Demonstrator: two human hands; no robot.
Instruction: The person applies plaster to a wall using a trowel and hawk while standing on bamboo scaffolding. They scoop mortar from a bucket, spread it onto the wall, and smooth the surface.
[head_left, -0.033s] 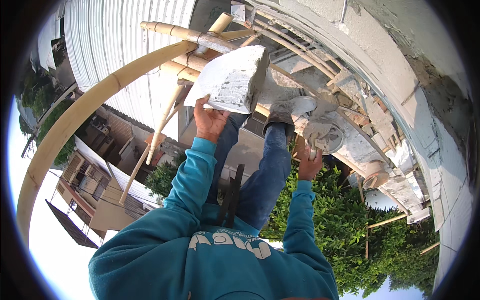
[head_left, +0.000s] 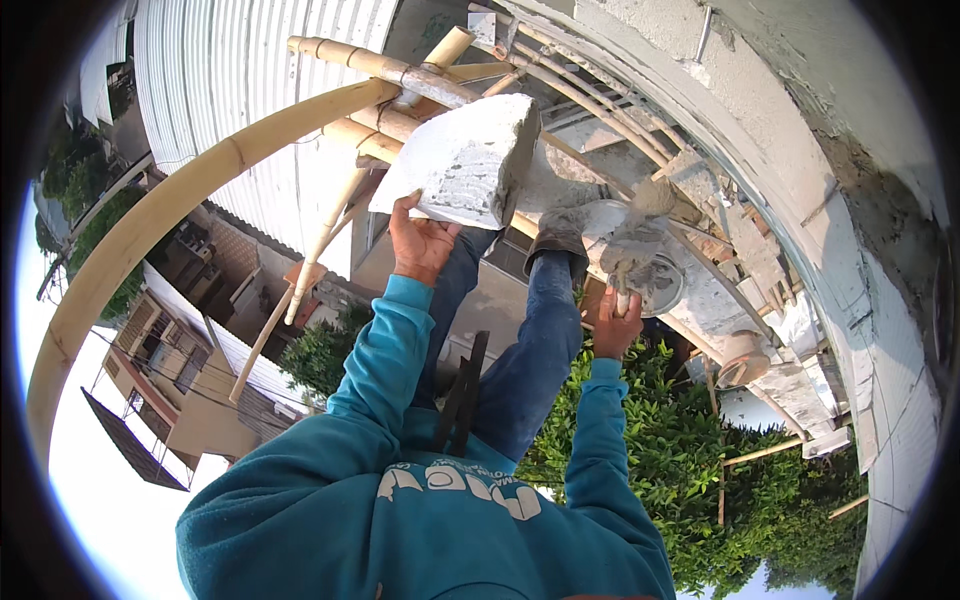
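A white, rough-faced masonry block [head_left: 462, 165] is tilted in front of me, above my knee. The fingers of my left hand [head_left: 423, 240] grip its near lower edge, thumb over the top. My right hand [head_left: 617, 328] is closed round the handle of a trowel [head_left: 623, 300]. Its blade is largely hidden under wet grey mortar [head_left: 637, 245]. Beside the blade is a round bucket [head_left: 668, 284] with grey mortar on its inside. My boot [head_left: 556, 243], smeared with mortar, stands between the block and the bucket.
Bamboo poles [head_left: 205, 170] form a scaffold at the left and ahead. Planks caked with mortar [head_left: 700, 310] run along the right, below a plastered wall [head_left: 800, 150]. An orange-brown pot [head_left: 742, 360] lies there. Leafy bushes [head_left: 660, 430] grow below, and a corrugated roof [head_left: 240, 110] spreads at far left.
The trowel in my right hand has tipped a little, and mortar now shows farther out past the blade. My left hand and the block hold nearly the same place. The view has shifted slightly.
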